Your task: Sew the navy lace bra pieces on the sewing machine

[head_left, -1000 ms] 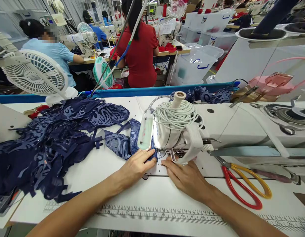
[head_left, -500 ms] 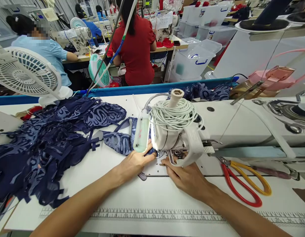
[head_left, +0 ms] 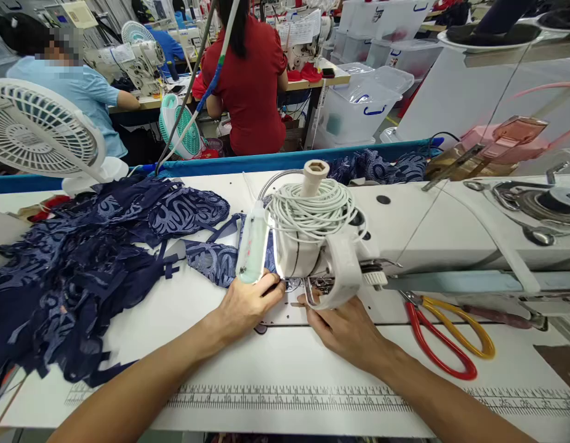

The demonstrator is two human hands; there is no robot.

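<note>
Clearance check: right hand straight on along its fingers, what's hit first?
The right hand would likely meet the left hand first, around its fingertips; depth by the sewing machine is unclear.

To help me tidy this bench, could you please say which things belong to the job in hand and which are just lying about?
Seemingly in the job:
navy lace piece, beside the left hand
sewing machine, right hand at its front
navy pile, probably similar pieces

Probably just lying about:
scissors, untouched
coiled cord, on the machine
white fan
</note>
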